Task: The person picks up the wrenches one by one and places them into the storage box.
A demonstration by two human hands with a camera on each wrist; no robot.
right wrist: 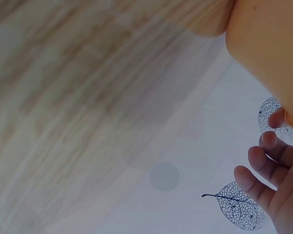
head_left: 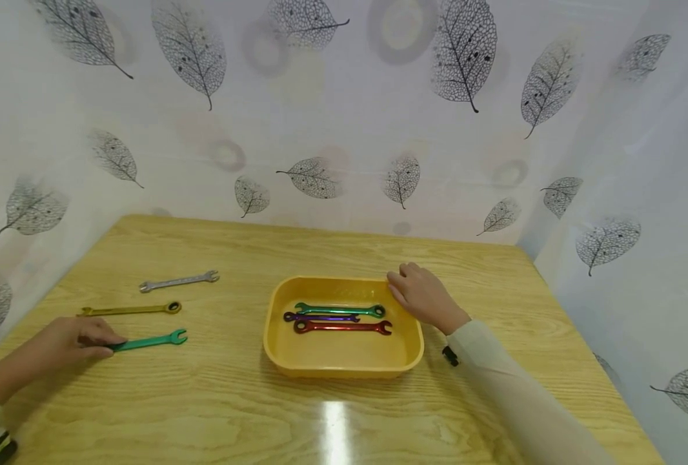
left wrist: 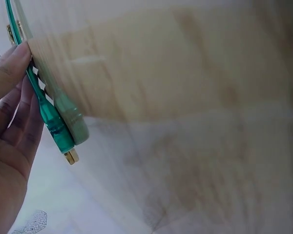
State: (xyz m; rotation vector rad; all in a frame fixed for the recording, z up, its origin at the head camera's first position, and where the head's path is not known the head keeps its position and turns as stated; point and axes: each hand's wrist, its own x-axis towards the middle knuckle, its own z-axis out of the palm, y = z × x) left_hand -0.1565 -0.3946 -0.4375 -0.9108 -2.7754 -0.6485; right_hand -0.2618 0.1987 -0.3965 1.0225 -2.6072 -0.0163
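Note:
My left hand (head_left: 68, 342) pinches a green wrench (head_left: 149, 341) between thumb and fingers, at the left of the table. Its open-end jaw points right. In the left wrist view the green wrench (left wrist: 50, 117) slants down past the thumb. Beyond it lies a gold ratchet wrench (head_left: 131, 310), with a silver wrench (head_left: 179, 281) farther back. My right hand (head_left: 422, 294) holds the back right corner of a yellow plastic bin (head_left: 344, 373). Inside the bin lie a green ratchet wrench (head_left: 338, 310), a purple wrench (head_left: 326, 318) and a red wrench (head_left: 344, 327).
A light wood-grain table (head_left: 216, 400) carries everything. Behind it and at both sides hangs a white leaf-patterned curtain (head_left: 355, 123). A small black object (head_left: 450, 356) shows beneath the right sleeve.

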